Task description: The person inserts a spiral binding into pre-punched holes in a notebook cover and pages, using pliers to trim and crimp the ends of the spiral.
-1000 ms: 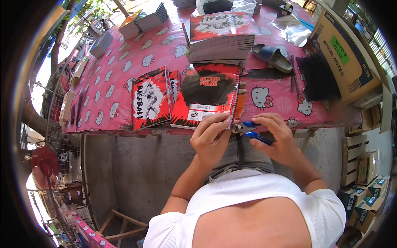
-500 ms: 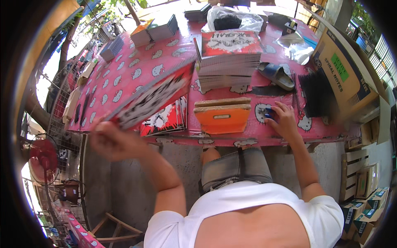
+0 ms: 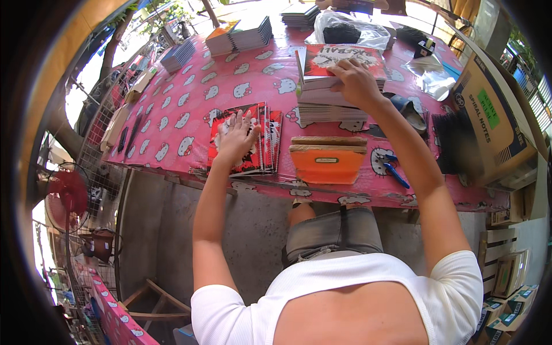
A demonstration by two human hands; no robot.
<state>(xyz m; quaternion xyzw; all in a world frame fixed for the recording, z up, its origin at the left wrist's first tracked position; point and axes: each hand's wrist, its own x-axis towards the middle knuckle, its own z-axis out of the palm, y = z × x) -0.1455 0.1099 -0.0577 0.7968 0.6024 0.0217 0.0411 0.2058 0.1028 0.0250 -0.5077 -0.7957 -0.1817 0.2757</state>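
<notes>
My left hand (image 3: 237,138) lies flat, fingers spread, on a small pile of red notebooks (image 3: 253,165) with black and white cover art, slightly fanned at the right side. Across the table, my right hand (image 3: 355,83) rests on the top red notebook (image 3: 322,56) of a tall stack, its fingers apart on the cover near the front edge. Below that stack stands an orange wooden block (image 3: 325,167) with a small label plate. Blue-handled pliers (image 3: 395,174) lie just right of it, touched by neither hand.
A large cardboard box (image 3: 489,109) stands at the right, beside a pile of black spiral coils (image 3: 448,138). Behind my right forearm is a slipper (image 3: 413,114). More notebook stacks (image 3: 250,35) and a clear plastic bag (image 3: 368,34) sit at the far side of the pink tablecloth (image 3: 172,135).
The notebook my left hand was swinging at the left is down on the small pile, the hand flat over it. My right hand has left the pliers and reached up to the tall stack.
</notes>
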